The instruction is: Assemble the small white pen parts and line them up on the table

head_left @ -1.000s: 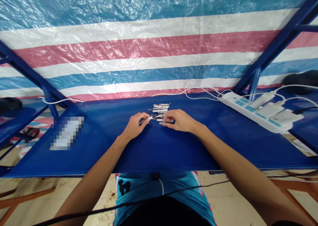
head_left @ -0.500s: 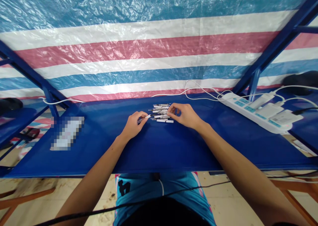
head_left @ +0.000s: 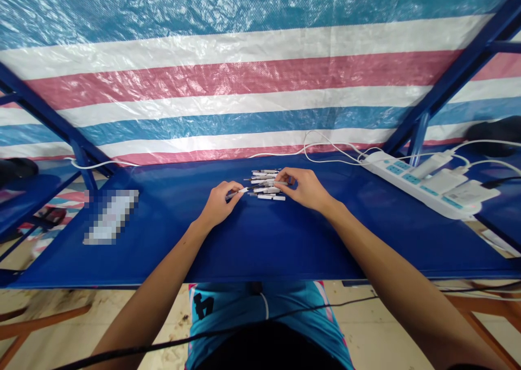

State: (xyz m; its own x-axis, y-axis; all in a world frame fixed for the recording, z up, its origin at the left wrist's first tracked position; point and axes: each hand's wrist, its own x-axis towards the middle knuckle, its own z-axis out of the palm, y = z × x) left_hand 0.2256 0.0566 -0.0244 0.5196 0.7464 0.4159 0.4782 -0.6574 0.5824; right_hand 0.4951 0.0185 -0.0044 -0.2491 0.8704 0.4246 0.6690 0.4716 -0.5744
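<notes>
My left hand (head_left: 220, 202) pinches one slim stick (head_left: 244, 190) near its white end. My right hand (head_left: 305, 188), fingertips together, touches the loose pile (head_left: 264, 185) on the bench (head_left: 285, 240). They seem light, stiff and prone to rolling, so I'd grip mid-barrel.

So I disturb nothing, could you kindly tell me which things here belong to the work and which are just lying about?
In use: left hand pinching a pen-like stick; right hand; pile of pen-like sticks
Lying about: white power strip; blurred rectangular object
</notes>
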